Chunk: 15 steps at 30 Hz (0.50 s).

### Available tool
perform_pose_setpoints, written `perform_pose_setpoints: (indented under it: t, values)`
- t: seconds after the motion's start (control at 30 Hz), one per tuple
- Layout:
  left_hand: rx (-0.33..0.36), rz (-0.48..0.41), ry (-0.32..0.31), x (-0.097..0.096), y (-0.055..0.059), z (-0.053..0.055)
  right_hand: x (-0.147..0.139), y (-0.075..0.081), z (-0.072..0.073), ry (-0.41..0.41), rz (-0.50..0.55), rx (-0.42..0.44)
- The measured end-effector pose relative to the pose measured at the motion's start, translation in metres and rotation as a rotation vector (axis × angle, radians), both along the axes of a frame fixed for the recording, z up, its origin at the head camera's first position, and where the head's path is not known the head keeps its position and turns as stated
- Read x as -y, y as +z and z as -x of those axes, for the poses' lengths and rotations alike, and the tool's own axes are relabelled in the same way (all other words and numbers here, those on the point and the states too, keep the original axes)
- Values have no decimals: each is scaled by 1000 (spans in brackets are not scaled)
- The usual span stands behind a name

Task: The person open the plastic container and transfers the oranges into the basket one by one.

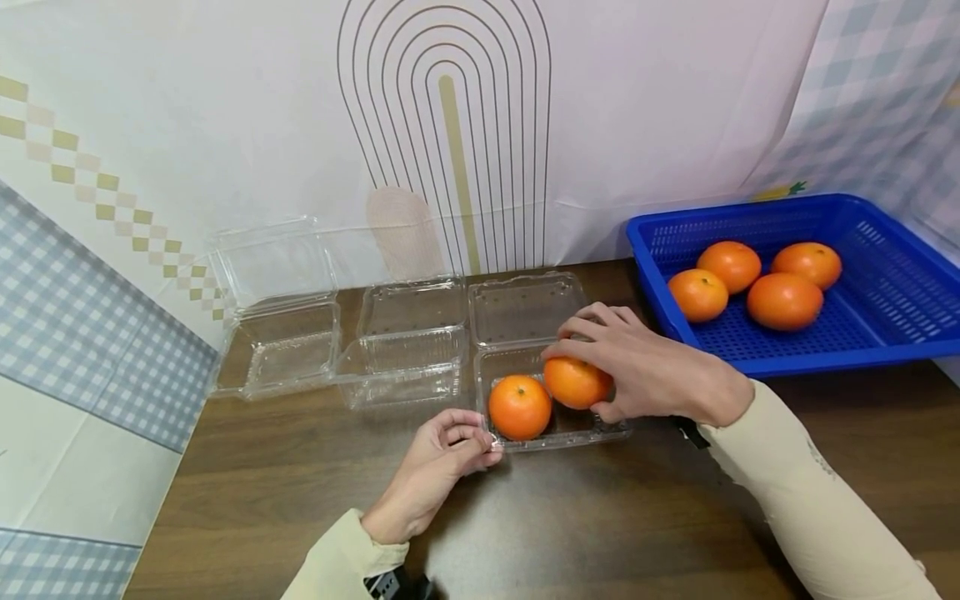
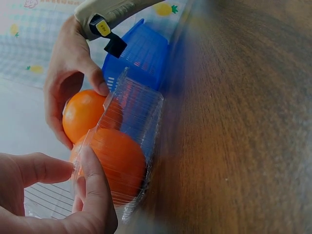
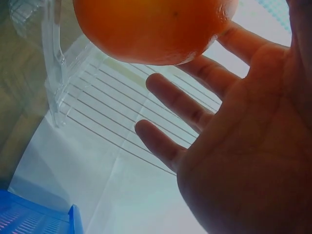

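Note:
My right hand (image 1: pixel 637 362) grips an orange (image 1: pixel 576 383) from above, over the right half of a clear plastic clamshell box (image 1: pixel 555 439). Beside it, a second orange (image 1: pixel 521 407) sits in the left half of that box. With thumb and fingers, my left hand (image 1: pixel 442 462) pinches the box's near left corner. In the left wrist view, the thumb and index finger (image 2: pixel 95 180) hold the thin clear rim, and the seated orange (image 2: pixel 119 163) shows through the wall. The right wrist view shows the held orange (image 3: pixel 156 29) against the fingers.
Two more open clear boxes, a middle one (image 1: pixel 405 387) and a left one (image 1: pixel 292 350), stand in a row to the left. At the right, a blue perforated basket (image 1: pixel 885 346) holds several oranges (image 1: pixel 785 301). A patterned cloth wall (image 1: pixel 637 100) rises behind the wooden table (image 1: pixel 600 525).

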State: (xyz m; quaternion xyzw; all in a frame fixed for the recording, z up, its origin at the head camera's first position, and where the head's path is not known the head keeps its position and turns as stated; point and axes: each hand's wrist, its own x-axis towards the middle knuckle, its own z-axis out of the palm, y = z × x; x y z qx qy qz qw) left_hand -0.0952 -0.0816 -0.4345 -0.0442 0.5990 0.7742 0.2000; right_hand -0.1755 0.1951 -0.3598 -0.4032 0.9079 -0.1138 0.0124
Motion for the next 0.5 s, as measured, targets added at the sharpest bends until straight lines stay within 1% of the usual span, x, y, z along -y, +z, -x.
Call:
perform_pose_setpoints:
  t: [0.5]
  values:
    - [1,-9,-12,0,0,-1,-8,3,4,27,49,9]
